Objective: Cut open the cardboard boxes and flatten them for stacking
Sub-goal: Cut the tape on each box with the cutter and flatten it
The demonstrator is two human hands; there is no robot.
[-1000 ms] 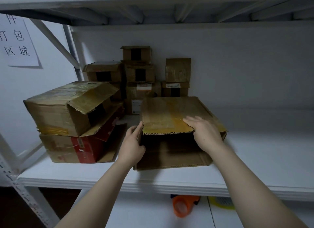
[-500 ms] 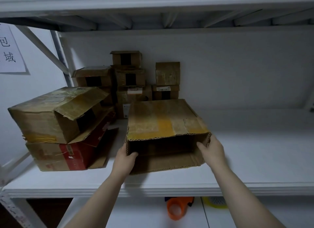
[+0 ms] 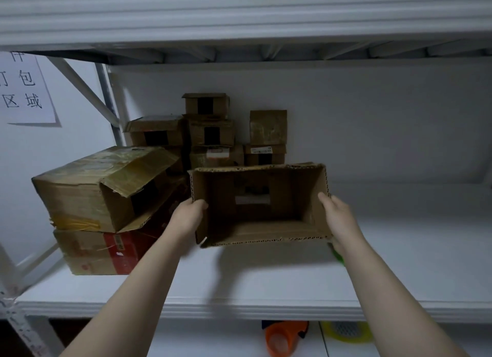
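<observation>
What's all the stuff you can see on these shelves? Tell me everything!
Open box: one, brown cardboard, held between both hands above the middle shelf, open end facing the camera.
Big boxes: two, brown, the lower with a red band, stacked at the shelf's left.
Small boxes: about seven, brown, piled at the back against the wall.
Shelf: one, white, holding the boxes; another shelf runs above.
Paper sign: one, white with black characters, on the left wall.
Tape dispenser: one, orange, on the lower level.
Tape roll: one, yellowish, right of the dispenser.
Left hand: grips the open box's left side.
Right hand: grips its right side.
</observation>
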